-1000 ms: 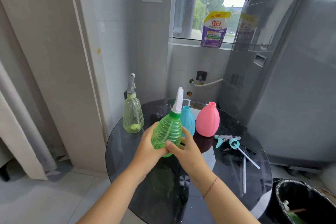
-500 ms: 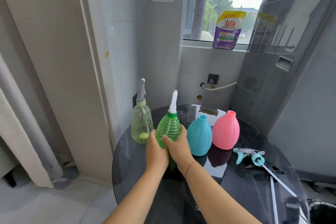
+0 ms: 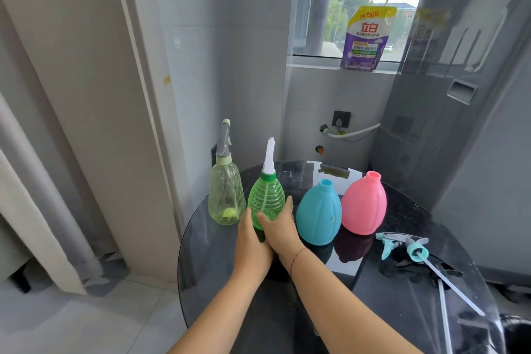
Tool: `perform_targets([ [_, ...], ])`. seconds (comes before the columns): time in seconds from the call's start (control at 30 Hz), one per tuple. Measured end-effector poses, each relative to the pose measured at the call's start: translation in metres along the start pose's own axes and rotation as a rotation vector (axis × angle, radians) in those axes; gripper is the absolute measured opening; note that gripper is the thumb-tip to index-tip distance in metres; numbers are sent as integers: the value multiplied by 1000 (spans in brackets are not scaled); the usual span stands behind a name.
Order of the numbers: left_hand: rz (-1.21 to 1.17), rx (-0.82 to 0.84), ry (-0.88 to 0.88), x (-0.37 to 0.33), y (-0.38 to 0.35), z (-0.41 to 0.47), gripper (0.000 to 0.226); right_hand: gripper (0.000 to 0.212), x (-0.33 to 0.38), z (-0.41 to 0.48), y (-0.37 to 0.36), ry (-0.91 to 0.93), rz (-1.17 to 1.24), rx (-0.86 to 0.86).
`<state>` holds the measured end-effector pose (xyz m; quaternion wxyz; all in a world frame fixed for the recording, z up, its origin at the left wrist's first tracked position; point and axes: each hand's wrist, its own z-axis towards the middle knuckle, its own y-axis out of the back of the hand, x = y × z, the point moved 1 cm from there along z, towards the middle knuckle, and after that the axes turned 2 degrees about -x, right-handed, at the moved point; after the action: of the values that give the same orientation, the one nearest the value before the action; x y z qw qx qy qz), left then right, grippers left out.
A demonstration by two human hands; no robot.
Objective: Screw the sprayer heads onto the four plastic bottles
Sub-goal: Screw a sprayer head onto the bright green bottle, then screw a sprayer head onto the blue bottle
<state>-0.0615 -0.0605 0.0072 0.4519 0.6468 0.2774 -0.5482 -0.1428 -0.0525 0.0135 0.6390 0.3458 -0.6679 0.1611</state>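
Note:
A ribbed green bottle (image 3: 265, 197) with a white sprayer head on its green collar stands upright on the round dark glass table (image 3: 218, 244). My left hand (image 3: 251, 241) and my right hand (image 3: 280, 228) both wrap its lower half. To its left stands a pale green bottle (image 3: 225, 195) with a grey sprayer head screwed on. To its right stand a blue bottle (image 3: 319, 213) and a pink bottle (image 3: 364, 204), both with open necks. A blue-and-grey sprayer head (image 3: 402, 243) with a long tube lies on the table at the right.
A grey washing machine (image 3: 465, 123) rises behind the table on the right. A purple detergent pouch (image 3: 366, 37) leans on the window sill. A tiled wall and a curtain (image 3: 34, 195) stand to the left. A dark bin edge shows at the bottom right corner.
Both hands carried the green bottle away from me and to the left, from in front of the blue bottle, and set it upright beside the pale green one. The camera view shifted.

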Motion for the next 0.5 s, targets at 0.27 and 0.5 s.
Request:
perform_targets([
  [0.27, -67, -140, -130, 0, 4, -39, 61, 31, 2, -65, 26, 100, -72, 65],
  [0.5, 75, 23, -310, -23, -32, -53, 78, 32, -7, -91, 113, 187, -161, -248],
])
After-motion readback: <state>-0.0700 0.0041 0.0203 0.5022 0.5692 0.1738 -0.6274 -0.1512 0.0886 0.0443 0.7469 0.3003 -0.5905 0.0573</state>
